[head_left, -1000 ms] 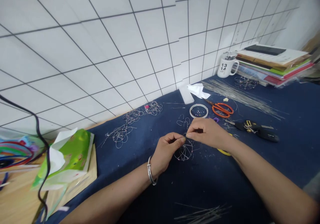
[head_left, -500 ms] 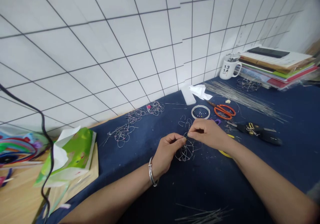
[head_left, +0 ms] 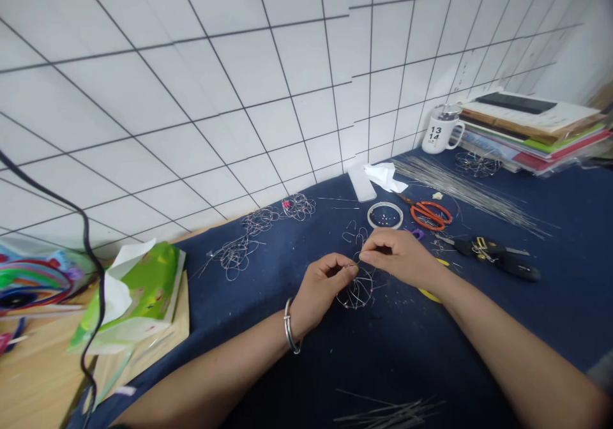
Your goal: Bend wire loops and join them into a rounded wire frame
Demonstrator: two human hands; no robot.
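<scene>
Between my hands is a small round wire frame [head_left: 357, 290] made of thin bent wire with tiny beads on it. My left hand [head_left: 325, 286], with a silver bangle on the wrist, pinches its upper edge between thumb and fingers. Just to the right, my right hand [head_left: 397, 256] is closed in a pinch at the frame's top, on what looks like a thin wire end; the fingertips partly hide it. Several short bent wire pieces [head_left: 354, 232] lie just beyond my fingers. A white ring-shaped dish [head_left: 385, 216] holding small beads sits behind my right hand.
Orange-handled scissors [head_left: 431, 215], black-handled pliers [head_left: 479, 248] and a bundle of straight wires [head_left: 469, 189] lie to the right. Finished-looking wire shapes [head_left: 234, 256] lie at left, near a green tissue pack [head_left: 153, 288]. A white mug [head_left: 437, 134] stands by stacked books [head_left: 531, 129]. Cut wires [head_left: 393, 414] lie in front.
Both hands keep nearly the same pinch on the wire frame. The whole view has shifted very slightly; nothing has been let go or picked up.
</scene>
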